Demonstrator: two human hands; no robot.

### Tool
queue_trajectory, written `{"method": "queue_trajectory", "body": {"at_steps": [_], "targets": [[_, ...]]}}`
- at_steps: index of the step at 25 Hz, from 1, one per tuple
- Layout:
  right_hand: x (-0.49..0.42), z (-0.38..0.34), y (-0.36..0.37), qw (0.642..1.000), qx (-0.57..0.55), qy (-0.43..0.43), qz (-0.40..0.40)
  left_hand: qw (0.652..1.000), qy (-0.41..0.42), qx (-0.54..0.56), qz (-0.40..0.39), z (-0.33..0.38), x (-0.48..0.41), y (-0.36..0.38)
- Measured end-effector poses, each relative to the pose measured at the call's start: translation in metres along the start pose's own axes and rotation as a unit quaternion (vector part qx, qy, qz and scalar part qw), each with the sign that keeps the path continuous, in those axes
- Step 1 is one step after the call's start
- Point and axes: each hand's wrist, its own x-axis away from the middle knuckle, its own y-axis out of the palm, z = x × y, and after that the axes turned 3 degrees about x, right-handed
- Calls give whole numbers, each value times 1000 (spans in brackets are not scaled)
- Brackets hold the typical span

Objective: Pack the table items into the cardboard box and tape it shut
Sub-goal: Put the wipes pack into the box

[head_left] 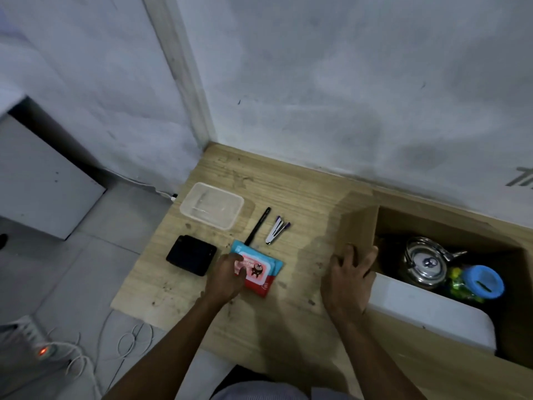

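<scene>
- Black square case (191, 254): lying flat near the left edge of the bench (288, 192), apart from both hands. It is looking rigid and compact, so a grip across two opposite sides should suit it.
- Clear plastic container (212, 204): sitting just behind the case. It is appearing light, thin-walled and a little slick, and is best lifted by the rim.
- Left hand (227, 277): fingers curling onto the near left edge of the wipes pack (261, 269), seemingly gripping it.
- Wipes pack: lying flat on the bench, between the case and the box. It is probably soft and floppy under slippery film. An edge pinch is likely to let it sag, so a hold across its width is looking safer.
- Black pen (257, 225) and small white-and-purple tool (277, 229): lying side by side just behind the pack. Both are looking light and stiff, and the pen is liable to roll.
- Right hand (350, 280): fingers wrapping over the left wall of the cardboard box (357, 229), holding it.
- Cardboard box: standing open at the bench's right, containing a metal kettle (425, 262), a blue-lidded jar (483, 281) and a white block (427, 307).
</scene>
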Motion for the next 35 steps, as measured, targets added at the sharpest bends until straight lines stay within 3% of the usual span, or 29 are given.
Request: {"method": "queue_trajectory", "body": {"at_steps": [3,7,11,14,19,23,25,27,29,31,33,35], "targets": [[-1,-7,-2,998,57,18,-14,1000,4,-7,-21,-1,-15,-6],[-4,-20,-7,995,80,53,-28,994,-51,-80,-54,8,-22,1],[-2,-18,-4,994,89,44,-34,986,-119,-120,-12,15,-16,15],[-2,-19,-4,996,78,43,-25,990,-133,-39,11,6,-22,15],[-2,-17,-2,999,7,47,-9,970,-92,206,-89,4,-15,-3],[0,-5,-13,985,-171,20,28,937,-28,330,-111,57,8,-19],[-1,10,-15,948,-316,29,5,927,1,357,-117,88,14,-19],[3,28,-16,879,-475,44,3,925,33,350,-146,120,17,-11],[11,53,-19,823,-563,62,42,924,60,334,-175,156,21,4],[16,80,-28,732,-674,91,38,925,77,317,-193,186,22,20],[17,110,-33,645,-760,83,-18,927,80,303,-205,212,25,40],[13,131,-33,655,-751,65,-54,934,76,283,-205,232,31,56]]}}
